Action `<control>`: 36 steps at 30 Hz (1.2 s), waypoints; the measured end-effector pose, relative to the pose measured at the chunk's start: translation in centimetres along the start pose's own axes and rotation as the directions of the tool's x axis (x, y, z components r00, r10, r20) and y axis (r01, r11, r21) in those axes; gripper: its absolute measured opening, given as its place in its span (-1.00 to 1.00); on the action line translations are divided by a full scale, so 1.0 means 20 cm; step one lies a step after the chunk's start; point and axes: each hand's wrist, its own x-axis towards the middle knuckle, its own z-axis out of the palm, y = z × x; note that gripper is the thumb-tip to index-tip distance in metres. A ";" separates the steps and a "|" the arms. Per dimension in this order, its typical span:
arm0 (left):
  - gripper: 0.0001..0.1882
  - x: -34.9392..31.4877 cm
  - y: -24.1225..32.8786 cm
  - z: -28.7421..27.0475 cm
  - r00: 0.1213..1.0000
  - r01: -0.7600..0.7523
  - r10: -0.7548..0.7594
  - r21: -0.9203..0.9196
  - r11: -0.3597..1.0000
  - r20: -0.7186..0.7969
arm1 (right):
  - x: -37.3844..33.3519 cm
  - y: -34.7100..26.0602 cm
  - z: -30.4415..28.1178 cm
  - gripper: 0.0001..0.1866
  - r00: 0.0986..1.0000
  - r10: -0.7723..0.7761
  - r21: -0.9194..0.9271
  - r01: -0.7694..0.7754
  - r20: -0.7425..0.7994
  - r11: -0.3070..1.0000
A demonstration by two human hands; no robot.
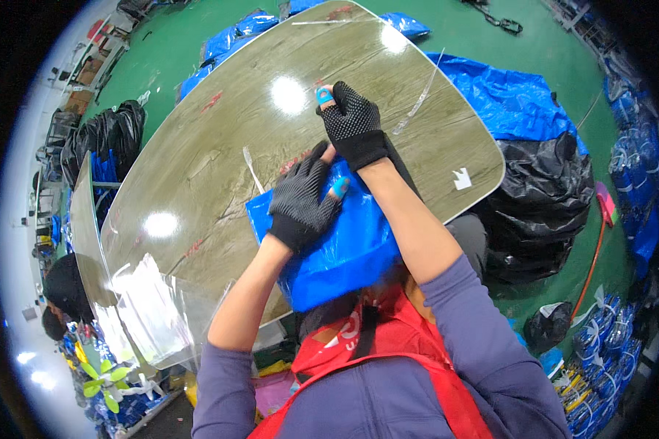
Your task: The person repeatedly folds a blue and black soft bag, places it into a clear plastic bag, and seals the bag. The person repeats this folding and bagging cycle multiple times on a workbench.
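Both my hands wear black dotted gloves with blue bands around the thumbs. My left hand (pixel 304 199) lies on a piece of blue plastic sheeting (pixel 359 227), its fingers stretched toward the sheeting's upper edge. Farther out, my right hand (pixel 353 123) is closed low over the table, thumb tip pointing left; whatever it holds, if anything, is hidden. Under both is a large rounded tabletop (pixel 198 168) with a brown wood-grain look and a pale rim. The blue sheeting hangs over its near edge against my red apron (pixel 410 322).
Clear plastic film (pixel 157 307) lies at the tabletop's left end, and a white paper scrap (pixel 462 178) near its right edge. Blue sheeting (pixel 512 95) and a black bag (pixel 538 205) stand to the right. Wrapped blue bundles (pixel 604 351) sit at lower right on the green floor (pixel 176 44).
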 end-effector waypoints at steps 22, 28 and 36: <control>-0.29 -0.84 0.24 0.21 0.900 0.037 -0.416 -0.974 -0.223 0.130 | -0.94 -0.41 -0.91 -0.48 0.863 0.390 0.416 -0.499 0.322 0.761; -0.56 -1.11 0.35 0.26 0.744 0.415 -0.657 -0.685 0.599 -0.124 | -1.18 -0.30 -0.83 -0.24 0.576 0.545 0.151 -0.759 0.609 0.633; -0.49 -1.08 0.09 -0.14 0.708 0.294 -0.489 -0.416 0.861 -0.510 | -1.20 -0.31 -0.89 -0.21 0.473 0.471 0.081 -0.764 0.744 0.640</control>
